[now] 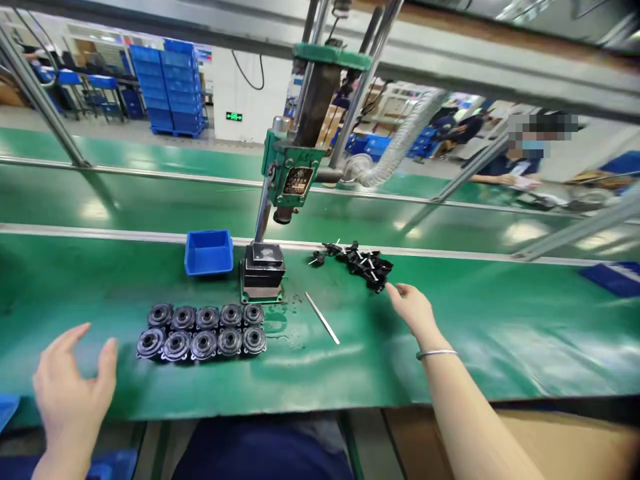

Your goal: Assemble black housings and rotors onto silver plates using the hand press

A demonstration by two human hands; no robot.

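While the head view takes in the whole green-topped workbench [460,293], both hands are out over it with gaps between thumb and fingers. The left hand [75,383] is widely spread, holds nothing, and hangs left of ten round black housings [204,343]. These sit in two rows of five, flat faces up, probably so they can be counted and picked up singly. The right hand [413,307] is partly spread, its fingertips right beside a loose heap of small black parts with pale pins [375,275]; nothing shows in its grip, though whether it touches the nearest part I cannot tell. The heap lies right of the bench press [295,177], likely to keep one kind of part to each side.

Between housings and heap stands the press's stepped metal block [264,270], directly below the ram, which seems to make it the working spot. A slim pale rod [323,320] lies slantwise on the mat, perhaps a hand tool left within reach. Behind the housings sits a blue plastic bin [209,268], placed close to the block, presumably for easy access.
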